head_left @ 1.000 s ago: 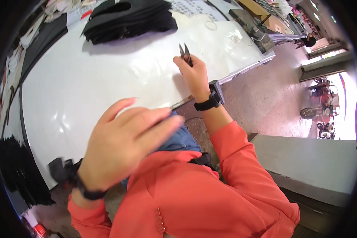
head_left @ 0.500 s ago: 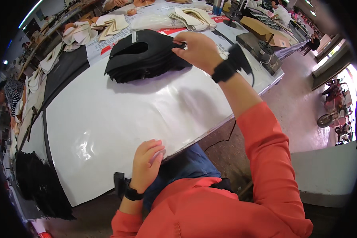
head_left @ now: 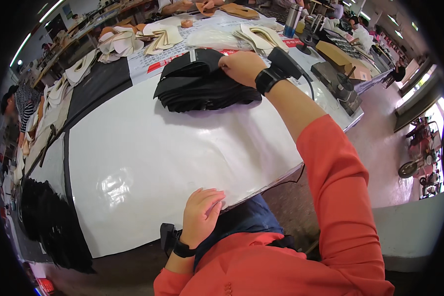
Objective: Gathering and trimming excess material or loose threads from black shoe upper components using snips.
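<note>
Two hands apart on white sheet (head_left: pixel 148 163). Near, lower centre: left hand (head_left: pixel 201 216) flat on sheet's near edge, fingers together, curled loosely, clamping nothing, likely pinning sheet and bracing reach. Far, upper centre: right hand (head_left: pixel 242 66), arm stretched, fingers closed on top of black cut-piece stack (head_left: pixel 202 84), probably lifting one layer. Beyond: cream pieces (head_left: pixel 158 39).
</note>
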The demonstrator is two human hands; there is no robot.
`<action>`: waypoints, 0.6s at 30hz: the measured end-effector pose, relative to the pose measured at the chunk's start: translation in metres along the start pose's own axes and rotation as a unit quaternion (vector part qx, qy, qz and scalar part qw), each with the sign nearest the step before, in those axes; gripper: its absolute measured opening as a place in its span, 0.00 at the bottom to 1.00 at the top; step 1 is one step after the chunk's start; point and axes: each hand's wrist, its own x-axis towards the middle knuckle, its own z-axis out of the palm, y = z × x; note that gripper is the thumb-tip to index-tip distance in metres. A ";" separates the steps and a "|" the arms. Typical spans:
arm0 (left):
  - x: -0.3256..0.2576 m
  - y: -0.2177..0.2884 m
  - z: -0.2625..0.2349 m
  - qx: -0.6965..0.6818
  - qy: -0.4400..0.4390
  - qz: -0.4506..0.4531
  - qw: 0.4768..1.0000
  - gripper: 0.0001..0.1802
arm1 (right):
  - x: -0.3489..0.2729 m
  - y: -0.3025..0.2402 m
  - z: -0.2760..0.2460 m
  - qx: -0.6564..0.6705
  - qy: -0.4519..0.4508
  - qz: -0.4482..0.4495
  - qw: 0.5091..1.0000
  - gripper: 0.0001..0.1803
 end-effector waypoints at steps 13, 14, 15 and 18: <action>-0.007 0.002 -0.006 -0.054 -0.014 -0.007 0.998 0.09 | -0.113 -0.111 0.005 0.124 0.143 -0.249 0.950 0.09; -0.006 0.005 -0.007 -0.088 -0.034 -0.009 0.996 0.09 | -0.132 -0.106 0.011 0.105 0.092 -0.234 0.962 0.12; -0.008 0.007 -0.010 -0.090 -0.039 -0.015 0.995 0.09 | -0.148 -0.099 0.018 0.089 0.029 -0.218 0.972 0.11; -0.011 0.005 -0.011 -0.166 -0.100 -0.035 0.980 0.08 | -0.189 -0.079 0.034 0.095 0.003 -0.177 0.980 0.05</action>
